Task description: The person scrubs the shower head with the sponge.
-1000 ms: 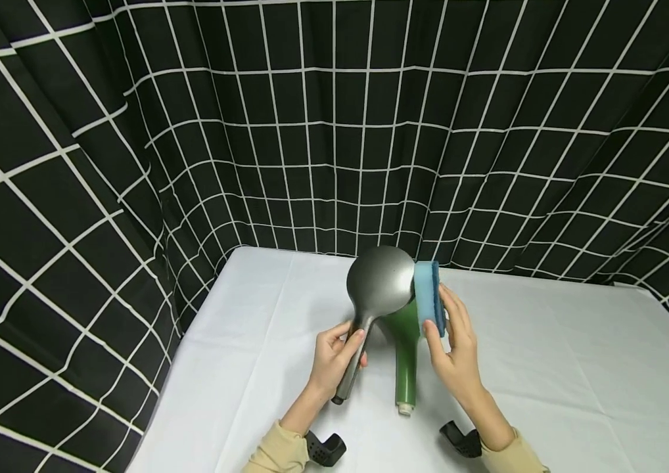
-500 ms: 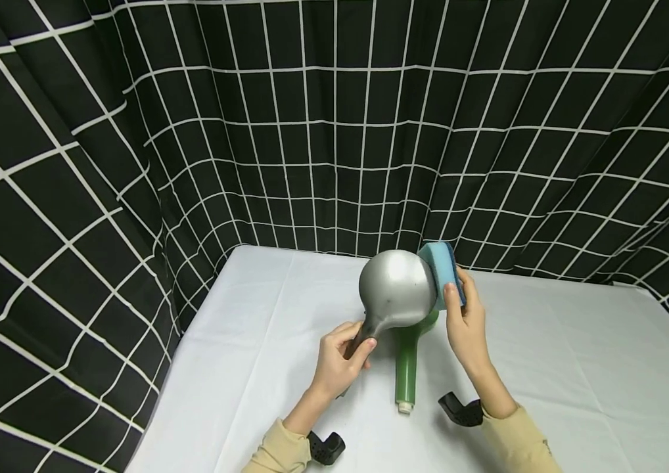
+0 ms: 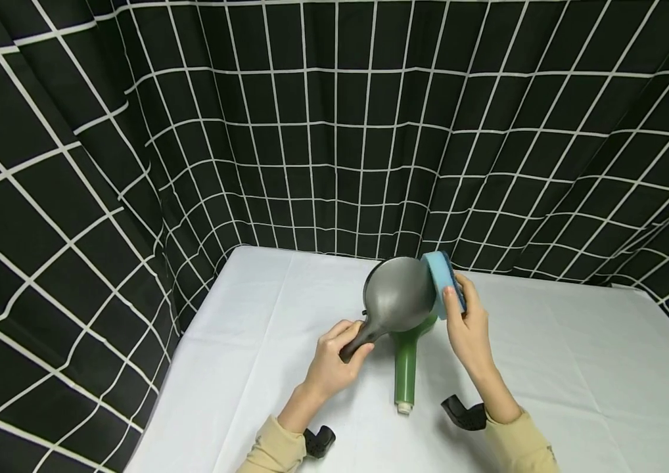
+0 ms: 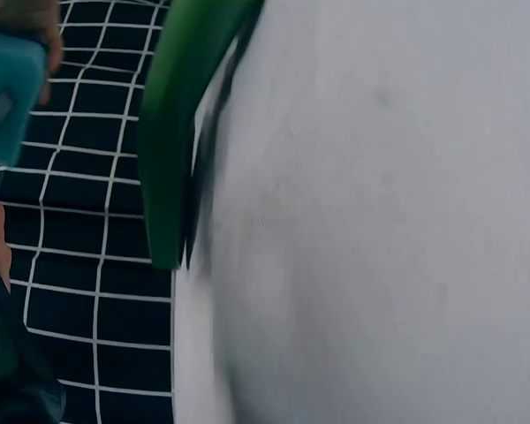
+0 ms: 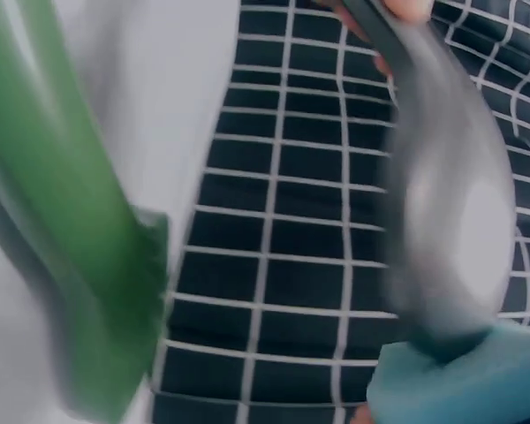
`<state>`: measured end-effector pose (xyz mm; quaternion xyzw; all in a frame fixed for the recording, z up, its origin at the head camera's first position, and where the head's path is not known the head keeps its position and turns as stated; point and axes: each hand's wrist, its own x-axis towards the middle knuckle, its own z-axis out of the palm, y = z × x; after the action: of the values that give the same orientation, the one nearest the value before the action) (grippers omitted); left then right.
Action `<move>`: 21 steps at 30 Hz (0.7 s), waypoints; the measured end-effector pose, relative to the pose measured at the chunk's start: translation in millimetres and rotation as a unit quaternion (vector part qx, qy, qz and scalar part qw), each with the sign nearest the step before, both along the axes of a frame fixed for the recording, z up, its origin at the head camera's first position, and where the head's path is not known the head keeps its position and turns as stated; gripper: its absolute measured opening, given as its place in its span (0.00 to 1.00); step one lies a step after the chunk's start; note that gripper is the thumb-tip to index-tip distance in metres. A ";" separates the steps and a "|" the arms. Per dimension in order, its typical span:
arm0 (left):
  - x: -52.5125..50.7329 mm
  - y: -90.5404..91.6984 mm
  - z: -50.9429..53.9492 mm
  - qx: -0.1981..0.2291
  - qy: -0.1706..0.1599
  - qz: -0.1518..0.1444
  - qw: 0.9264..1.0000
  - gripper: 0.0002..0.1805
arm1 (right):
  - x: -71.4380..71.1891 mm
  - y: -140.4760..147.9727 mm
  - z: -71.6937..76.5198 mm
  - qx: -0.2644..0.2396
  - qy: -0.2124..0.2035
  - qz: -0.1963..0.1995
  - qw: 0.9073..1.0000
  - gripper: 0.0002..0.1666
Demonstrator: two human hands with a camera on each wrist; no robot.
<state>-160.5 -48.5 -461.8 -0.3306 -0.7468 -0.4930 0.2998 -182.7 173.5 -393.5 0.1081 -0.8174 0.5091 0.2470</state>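
In the head view my left hand [image 3: 334, 358] grips the handle of a grey shower head [image 3: 399, 295], its rounded back facing up. My right hand [image 3: 467, 322] pinches a light blue sponge [image 3: 439, 279] with a darker blue layer, fingers on the dark side and thumb at the near edge. The sponge's light side touches the shower head's right rim, as the right wrist view also shows with the blurred grey head [image 5: 455, 203] against the sponge [image 5: 464, 380]. Beneath them a green shower head [image 3: 405, 371] lies on the table, its round part mostly hidden.
White cloth covers the table [image 3: 240, 328]. Black curtains [image 3: 334, 151] with a white grid hang behind it and on both sides. A black wrist device [image 3: 319, 441] sits at the left wrist, another black device [image 3: 463, 414] at the right.
The grey shower head has moved right, and its handle has turned under the left hand. The sponge has shifted right with it, rising first, then dropping slightly. The green shower head stays put.
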 end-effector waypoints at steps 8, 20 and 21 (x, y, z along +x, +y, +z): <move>4.6 1.8 -5.3 -0.112 0.030 0.034 0.993 0.16 | 13.5 -14.6 44.1 0.048 0.202 0.049 0.977 0.18; 2.3 -0.3 -3.8 -0.073 0.063 0.088 0.991 0.14 | -0.8 17.6 -0.9 0.007 -0.104 0.011 0.994 0.24; 2.2 -0.3 -3.1 -0.076 0.056 0.090 0.991 0.14 | -0.3 18.3 -1.9 0.010 -0.117 0.012 0.993 0.25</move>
<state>-158.2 -48.8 -464.9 -0.3110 -0.7908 -0.3864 0.3586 -183.0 191.8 -395.4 0.0602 -0.8444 0.5130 0.1423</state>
